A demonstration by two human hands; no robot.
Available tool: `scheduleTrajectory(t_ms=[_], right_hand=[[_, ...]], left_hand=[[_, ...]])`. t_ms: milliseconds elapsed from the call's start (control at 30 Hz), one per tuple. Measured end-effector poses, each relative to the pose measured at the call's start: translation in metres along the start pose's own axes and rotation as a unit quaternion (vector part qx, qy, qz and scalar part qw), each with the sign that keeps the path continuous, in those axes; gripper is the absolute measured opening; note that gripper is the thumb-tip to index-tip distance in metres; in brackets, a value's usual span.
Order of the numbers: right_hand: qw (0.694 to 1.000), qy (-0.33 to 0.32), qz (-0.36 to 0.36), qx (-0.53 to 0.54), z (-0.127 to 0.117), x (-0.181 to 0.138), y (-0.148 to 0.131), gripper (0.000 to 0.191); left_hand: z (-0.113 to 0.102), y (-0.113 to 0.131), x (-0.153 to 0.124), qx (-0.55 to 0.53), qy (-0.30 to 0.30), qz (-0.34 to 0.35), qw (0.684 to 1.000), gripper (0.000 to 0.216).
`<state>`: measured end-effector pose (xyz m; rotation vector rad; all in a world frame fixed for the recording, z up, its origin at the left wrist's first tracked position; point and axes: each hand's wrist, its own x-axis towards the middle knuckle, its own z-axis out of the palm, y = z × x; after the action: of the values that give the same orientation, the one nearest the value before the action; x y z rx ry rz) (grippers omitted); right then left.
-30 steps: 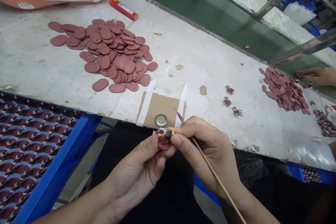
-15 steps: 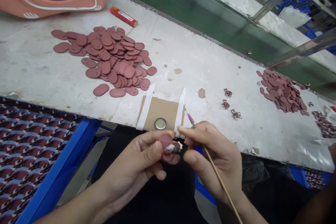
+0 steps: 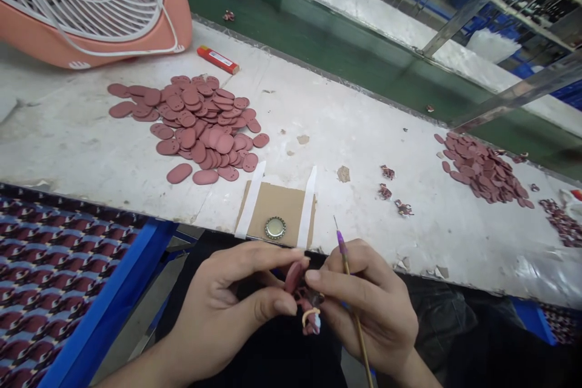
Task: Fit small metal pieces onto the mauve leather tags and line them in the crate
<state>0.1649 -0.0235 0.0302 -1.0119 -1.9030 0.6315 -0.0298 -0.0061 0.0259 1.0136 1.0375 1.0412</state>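
Our left grip (image 3: 231, 306) pinches a matte maroon oval disc (image 3: 294, 277), our right (image 3: 375, 309) a slim wooden brush (image 3: 342, 247). The disc seems light; grasp its rim.

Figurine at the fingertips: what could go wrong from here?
The figurine and oval disc, held beyond the edge of the table, might drop if the fingers slip.
The fine-tipped brush in the right hand could smear something if that hand turns.
The bottle cap, near the edge, could be knocked off.
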Motion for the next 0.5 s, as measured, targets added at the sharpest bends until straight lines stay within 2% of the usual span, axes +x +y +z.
scheduleTrajectory(t_ms=[67,133,267,333,400,500], right_hand=[[0.996,0.035,-0.014,-0.075,0.004,-0.002,0.002,0.04],[0.981,0.072,-0.039,-0.174,0.01,-0.004,0.005,0.045],[0.952,0.094,-0.098,-0.276,0.023,-0.006,0.011,0.053],[0.947,0.102,-0.105,-0.287,0.029,-0.007,0.013,0.059],[0.955,0.097,-0.072,-0.272,0.033,-0.009,0.012,0.06],[0.978,0.057,-0.014,-0.2,0.041,-0.012,0.009,0.038]], left_hand=[[0.004,-0.003,-0.002,0.005,0.064,0.019,0.998,0.036],[0.007,-0.008,-0.003,0.003,0.1,0.052,0.994,0.042],[0.011,-0.014,0.0,-0.035,0.075,0.043,0.996,0.03],[0.013,-0.017,0.002,-0.048,0.084,0.038,0.995,0.018],[0.014,-0.02,0.003,-0.067,0.103,0.028,0.992,0.013],[0.002,-0.024,0.002,-0.06,0.155,0.038,0.985,0.017]])
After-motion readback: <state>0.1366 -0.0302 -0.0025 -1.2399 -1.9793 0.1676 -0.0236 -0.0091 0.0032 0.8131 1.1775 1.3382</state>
